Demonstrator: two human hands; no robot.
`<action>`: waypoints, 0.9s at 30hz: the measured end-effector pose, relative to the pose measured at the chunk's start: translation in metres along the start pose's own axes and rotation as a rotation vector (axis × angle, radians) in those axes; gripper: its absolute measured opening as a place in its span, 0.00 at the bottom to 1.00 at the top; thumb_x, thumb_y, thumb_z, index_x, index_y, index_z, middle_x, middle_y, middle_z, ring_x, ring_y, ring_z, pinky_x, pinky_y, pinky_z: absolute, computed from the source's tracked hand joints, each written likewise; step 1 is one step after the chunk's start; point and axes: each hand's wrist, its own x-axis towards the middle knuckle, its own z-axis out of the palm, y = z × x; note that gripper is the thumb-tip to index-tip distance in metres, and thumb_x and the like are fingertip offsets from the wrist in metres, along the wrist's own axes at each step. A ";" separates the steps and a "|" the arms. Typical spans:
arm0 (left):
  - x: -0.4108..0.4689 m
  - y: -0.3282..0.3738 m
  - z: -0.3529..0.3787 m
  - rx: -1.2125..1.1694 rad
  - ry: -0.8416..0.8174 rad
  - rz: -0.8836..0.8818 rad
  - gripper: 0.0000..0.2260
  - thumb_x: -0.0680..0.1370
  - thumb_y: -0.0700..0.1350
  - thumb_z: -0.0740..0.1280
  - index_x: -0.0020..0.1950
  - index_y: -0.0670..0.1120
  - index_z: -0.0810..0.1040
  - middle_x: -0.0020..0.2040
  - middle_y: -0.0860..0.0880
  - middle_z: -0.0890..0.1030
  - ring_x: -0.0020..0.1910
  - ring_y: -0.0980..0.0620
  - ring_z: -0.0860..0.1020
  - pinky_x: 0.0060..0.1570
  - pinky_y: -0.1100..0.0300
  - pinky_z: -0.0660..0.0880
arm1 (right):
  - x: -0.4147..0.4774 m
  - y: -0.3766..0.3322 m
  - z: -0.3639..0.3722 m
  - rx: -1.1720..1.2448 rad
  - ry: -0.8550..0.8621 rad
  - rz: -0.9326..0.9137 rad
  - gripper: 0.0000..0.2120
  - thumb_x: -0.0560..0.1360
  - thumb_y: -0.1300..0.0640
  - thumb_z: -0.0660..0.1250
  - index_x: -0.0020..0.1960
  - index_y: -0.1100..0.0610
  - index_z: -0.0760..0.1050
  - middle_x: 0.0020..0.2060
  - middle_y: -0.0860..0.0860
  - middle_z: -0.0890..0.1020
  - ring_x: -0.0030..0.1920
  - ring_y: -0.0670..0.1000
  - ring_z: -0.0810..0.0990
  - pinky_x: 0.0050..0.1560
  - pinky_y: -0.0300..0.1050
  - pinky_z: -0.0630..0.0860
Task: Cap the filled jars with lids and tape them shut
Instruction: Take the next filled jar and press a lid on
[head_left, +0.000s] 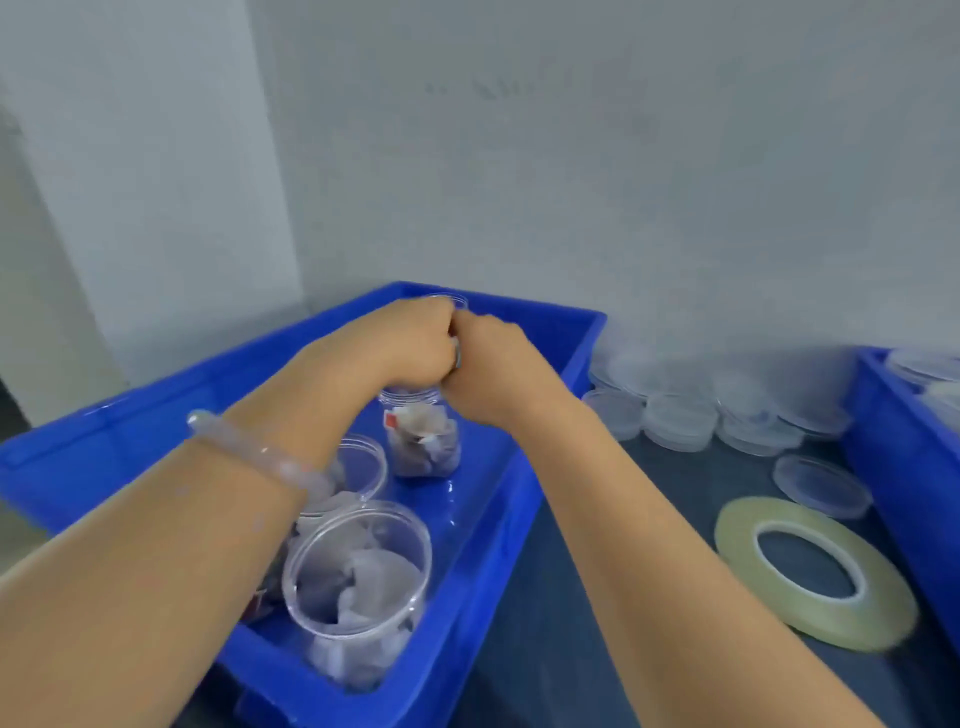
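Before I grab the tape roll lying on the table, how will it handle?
The tape roll looks wide, thin and flat, so probably light and slightly flexy. Lying flat on the dark table, it shouldn't roll; on edge it likely would. Its low rim may be awkward to pinch.

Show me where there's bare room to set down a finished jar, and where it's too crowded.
Free: the dark table strip between the blue plastic crate's right wall and the flat roll of clear tape, partly under the right forearm; also the crate floor between the far filled jar and the near open jar. Crowded: the stacked clear lids behind the tape.
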 end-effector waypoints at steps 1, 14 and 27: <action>0.009 -0.012 0.008 0.077 -0.076 -0.048 0.09 0.77 0.36 0.59 0.55 0.38 0.74 0.53 0.41 0.78 0.47 0.47 0.73 0.45 0.57 0.67 | 0.010 0.000 0.012 -0.007 -0.096 0.006 0.17 0.76 0.57 0.62 0.64 0.57 0.70 0.58 0.56 0.77 0.58 0.58 0.74 0.46 0.47 0.70; 0.016 -0.008 0.021 -0.027 0.255 0.087 0.08 0.72 0.35 0.66 0.47 0.45 0.78 0.46 0.44 0.81 0.50 0.42 0.78 0.41 0.56 0.70 | 0.005 0.023 0.015 0.273 0.178 -0.035 0.31 0.64 0.54 0.78 0.60 0.62 0.68 0.60 0.59 0.71 0.56 0.59 0.72 0.54 0.55 0.73; 0.031 0.176 0.031 0.147 -0.196 0.483 0.14 0.82 0.45 0.57 0.63 0.44 0.77 0.58 0.46 0.81 0.55 0.47 0.79 0.53 0.58 0.73 | -0.125 0.148 -0.007 0.483 0.654 0.284 0.35 0.61 0.47 0.76 0.60 0.34 0.60 0.58 0.35 0.72 0.58 0.37 0.73 0.53 0.38 0.75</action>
